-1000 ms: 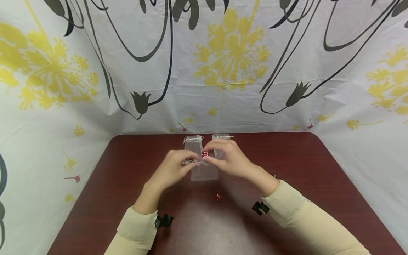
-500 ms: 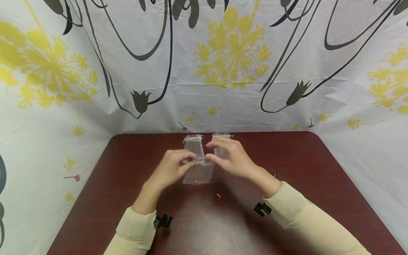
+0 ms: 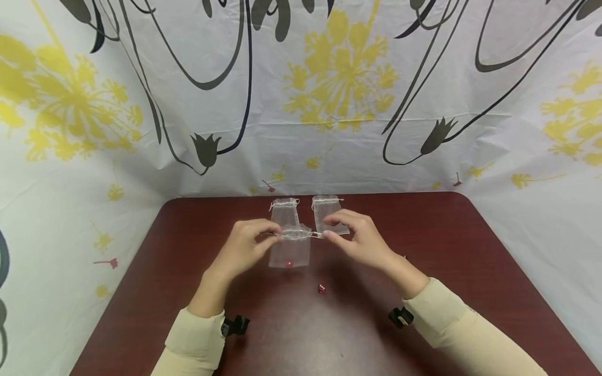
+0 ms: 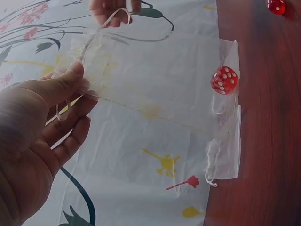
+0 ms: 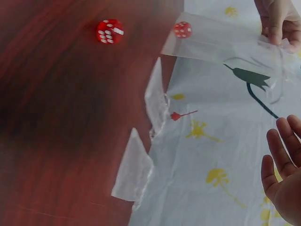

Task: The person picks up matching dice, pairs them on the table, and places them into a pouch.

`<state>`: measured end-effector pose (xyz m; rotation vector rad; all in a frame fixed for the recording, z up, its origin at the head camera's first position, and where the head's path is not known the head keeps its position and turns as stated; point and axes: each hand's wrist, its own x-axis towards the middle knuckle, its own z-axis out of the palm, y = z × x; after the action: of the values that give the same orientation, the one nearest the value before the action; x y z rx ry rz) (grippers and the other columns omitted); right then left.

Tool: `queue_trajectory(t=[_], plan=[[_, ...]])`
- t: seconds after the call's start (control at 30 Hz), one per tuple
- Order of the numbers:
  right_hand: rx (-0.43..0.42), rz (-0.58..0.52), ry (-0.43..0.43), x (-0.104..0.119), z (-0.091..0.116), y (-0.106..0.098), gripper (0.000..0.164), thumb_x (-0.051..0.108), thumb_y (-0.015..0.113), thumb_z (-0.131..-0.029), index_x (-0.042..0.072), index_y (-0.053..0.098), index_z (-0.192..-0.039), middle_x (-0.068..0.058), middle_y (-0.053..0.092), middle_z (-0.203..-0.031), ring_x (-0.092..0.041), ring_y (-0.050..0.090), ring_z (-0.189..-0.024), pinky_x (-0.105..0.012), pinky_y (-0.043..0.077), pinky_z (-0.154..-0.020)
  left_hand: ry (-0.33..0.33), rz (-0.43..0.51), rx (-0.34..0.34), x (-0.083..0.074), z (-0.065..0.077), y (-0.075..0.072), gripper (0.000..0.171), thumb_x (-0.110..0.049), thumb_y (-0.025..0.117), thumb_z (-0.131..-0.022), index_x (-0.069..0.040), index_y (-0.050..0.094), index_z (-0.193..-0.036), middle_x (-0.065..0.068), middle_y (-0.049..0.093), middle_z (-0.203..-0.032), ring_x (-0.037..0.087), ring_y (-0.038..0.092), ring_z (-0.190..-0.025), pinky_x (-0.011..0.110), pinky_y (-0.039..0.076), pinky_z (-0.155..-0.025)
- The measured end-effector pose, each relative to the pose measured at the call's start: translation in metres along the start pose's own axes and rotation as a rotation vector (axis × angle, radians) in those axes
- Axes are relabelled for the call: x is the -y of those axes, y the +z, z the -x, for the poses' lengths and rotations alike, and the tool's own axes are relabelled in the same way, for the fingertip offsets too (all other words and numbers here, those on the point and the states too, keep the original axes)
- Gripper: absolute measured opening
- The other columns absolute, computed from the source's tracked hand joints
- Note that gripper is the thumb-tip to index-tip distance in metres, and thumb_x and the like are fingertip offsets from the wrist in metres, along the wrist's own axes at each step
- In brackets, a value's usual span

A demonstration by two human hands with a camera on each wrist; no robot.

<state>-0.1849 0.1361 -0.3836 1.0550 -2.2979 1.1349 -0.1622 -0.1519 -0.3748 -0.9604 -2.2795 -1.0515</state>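
My left hand (image 3: 246, 245) pinches the top of a sheer white drawstring pouch (image 3: 293, 250) between thumb and fingers. The pouch hangs from that grip, and a red die (image 4: 225, 80) with white dots lies at its bottom. A drawstring loop (image 4: 110, 18) sticks out of the pouch's other side towards my right hand (image 3: 359, 237). In the head view the right thumb tip is right at the loop's end, with the index finger apart from the thumb. Other right fingers (image 5: 284, 150) are spread in the right wrist view. A second red die (image 3: 321, 289) rests on the table in front of the pouch.
Two more sheer pouches lie flat near the table's far edge: a left pouch (image 3: 284, 211), partly behind the held one, and a right pouch (image 3: 324, 211). The dark red wooden table (image 3: 301, 344) meets a white patterned cloth (image 3: 263, 172) hung behind it.
The right hand let a red die go into the pouch, where it now shows at the bottom. That hand then moved right, away from the pouch's mouth, and the drawstring loop came into view.
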Motion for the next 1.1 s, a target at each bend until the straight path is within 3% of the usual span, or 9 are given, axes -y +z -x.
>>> queue_trajectory(t=[0.17, 0.43, 0.67, 0.87, 1.1], plan=[[-0.003, -0.041, 0.017, -0.007, 0.012, 0.011, 0.021, 0.008, 0.080, -0.086, 0.007, 0.074, -0.106, -0.004, 0.072, -0.102, -0.017, 0.068, -0.097, -0.035, 0.055, -0.084, 0.003, 0.006, -0.019, 0.002, 0.002, 0.001, 0.016, 0.002, 0.084, -0.079, -0.009, 0.074, -0.086, -0.002, 0.072, -0.081, 0.007, 0.060, -0.068, 0.032, 0.055, -0.060], [0.036, -0.057, 0.061, -0.016, 0.033, 0.030, 0.021, 0.010, 0.079, -0.088, 0.009, 0.073, -0.108, -0.001, 0.072, -0.102, -0.017, 0.067, -0.093, -0.046, 0.057, -0.081, -0.010, 0.006, -0.027, 0.005, 0.003, -0.001, 0.016, 0.002, 0.084, -0.080, -0.008, 0.075, -0.087, -0.002, 0.072, -0.082, 0.009, 0.059, -0.067, 0.039, 0.055, -0.059], [0.077, -0.060, 0.073, -0.018, 0.049, 0.045, 0.019, 0.014, 0.079, -0.089, 0.012, 0.072, -0.107, -0.002, 0.072, -0.100, -0.019, 0.068, -0.091, -0.045, 0.057, -0.078, -0.017, -0.009, -0.034, 0.007, 0.005, -0.001, 0.016, 0.002, 0.084, -0.079, -0.008, 0.075, -0.087, -0.001, 0.072, -0.082, 0.009, 0.058, -0.066, 0.037, 0.055, -0.058], [0.136, -0.074, 0.087, -0.022, 0.062, 0.060, 0.019, 0.015, 0.078, -0.090, 0.007, 0.073, -0.107, -0.006, 0.072, -0.100, -0.020, 0.068, -0.091, -0.040, 0.058, -0.078, -0.019, -0.010, -0.031, 0.008, 0.006, 0.000, 0.015, 0.002, 0.084, -0.080, -0.008, 0.075, -0.087, -0.002, 0.072, -0.081, 0.008, 0.058, -0.066, 0.030, 0.053, -0.058], [0.208, -0.088, 0.124, -0.025, 0.070, 0.068, 0.022, 0.018, 0.078, -0.091, 0.002, 0.073, -0.106, -0.006, 0.072, -0.099, -0.017, 0.068, -0.094, -0.035, 0.056, -0.084, -0.031, 0.008, -0.015, 0.008, 0.006, 0.000, 0.013, 0.000, 0.083, -0.081, -0.007, 0.074, -0.087, -0.002, 0.072, -0.082, 0.008, 0.059, -0.067, 0.036, 0.055, -0.059]])
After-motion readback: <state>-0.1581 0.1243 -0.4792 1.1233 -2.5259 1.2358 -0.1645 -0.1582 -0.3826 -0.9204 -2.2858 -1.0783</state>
